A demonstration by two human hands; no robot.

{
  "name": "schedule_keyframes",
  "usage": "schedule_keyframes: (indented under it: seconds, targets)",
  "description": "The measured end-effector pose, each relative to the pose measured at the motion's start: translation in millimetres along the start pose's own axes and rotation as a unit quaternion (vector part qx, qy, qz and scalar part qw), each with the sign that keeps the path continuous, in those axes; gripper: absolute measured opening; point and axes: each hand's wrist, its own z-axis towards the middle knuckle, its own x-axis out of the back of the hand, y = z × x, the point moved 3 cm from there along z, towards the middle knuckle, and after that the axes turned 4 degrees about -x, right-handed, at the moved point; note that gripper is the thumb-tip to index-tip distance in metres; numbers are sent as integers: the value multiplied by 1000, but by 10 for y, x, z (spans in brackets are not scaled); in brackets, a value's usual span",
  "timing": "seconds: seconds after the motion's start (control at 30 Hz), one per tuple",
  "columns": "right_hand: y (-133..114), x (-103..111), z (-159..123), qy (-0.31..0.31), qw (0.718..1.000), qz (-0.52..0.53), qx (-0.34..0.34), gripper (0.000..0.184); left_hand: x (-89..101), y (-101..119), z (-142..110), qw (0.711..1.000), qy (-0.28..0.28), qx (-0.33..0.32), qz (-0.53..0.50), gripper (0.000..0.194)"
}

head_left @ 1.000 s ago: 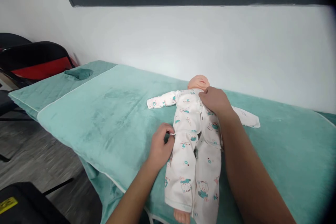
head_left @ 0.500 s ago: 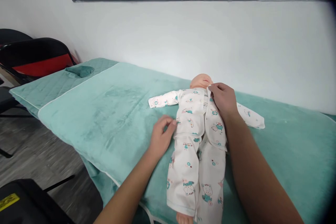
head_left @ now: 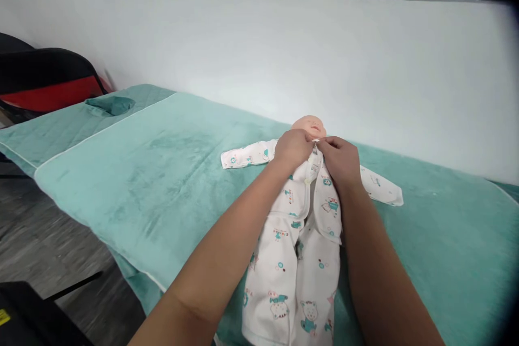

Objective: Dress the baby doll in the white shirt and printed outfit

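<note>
A baby doll (head_left: 310,123) lies on its back, dressed in a white printed jacket (head_left: 288,194) and matching pants (head_left: 275,275). Its sleeves stretch out to both sides. At the neck, my left hand (head_left: 295,147) pinches one front edge of the jacket. My right hand (head_left: 339,158) grips the opposite edge close beside it, and the fingertips of both hands nearly meet below the chin. Lower down, the jacket front hangs apart, with a small pale button (head_left: 307,181) visible on the left panel. Exactly what lies between the fingertips is hidden.
The doll rests on a bed with a green plush cover (head_left: 162,173); a hole with a cloth flap (head_left: 109,105) is at its far left end. Behind stands a white wall (head_left: 243,54). Black-and-red chairs (head_left: 48,84) are at left, and a black object (head_left: 32,319) sits lower left.
My left hand has moved up from beside the doll's waist to the jacket's neck and taken hold there. My right hand stays at the collar. The view has shifted slightly.
</note>
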Motion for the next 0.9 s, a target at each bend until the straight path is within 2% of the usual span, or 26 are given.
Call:
schedule_keyframes:
  seconds: [0.13, 0.23, 0.4, 0.47, 0.67, 0.9]
  targets:
    - [6, -20, -1, 0, 999, 36, -5, 20, 0, -74, -62, 997, 41, -22, -65, 13]
    - [13, -27, -3, 6, 999, 49, -7, 20, 4, -113, -92, 996, 42, -41, -72, 12]
    - [-6, -27, -17, 8, 1000, 28, -9, 17, 31, -151, -118, 983, 61, -174, -2, 19]
    - [-26, -30, -26, 1, 1000, 28, -6, 16, 40, -187, -122, 976, 70, -205, 11, 21]
    - [-59, -25, -32, 22, 1000, 5, -13, 16, 71, -251, -109, 982, 45, -172, -69, 17]
    - [-67, -23, -42, 37, 998, -43, -8, 15, 85, -240, -103, 985, 47, -152, -60, 18]
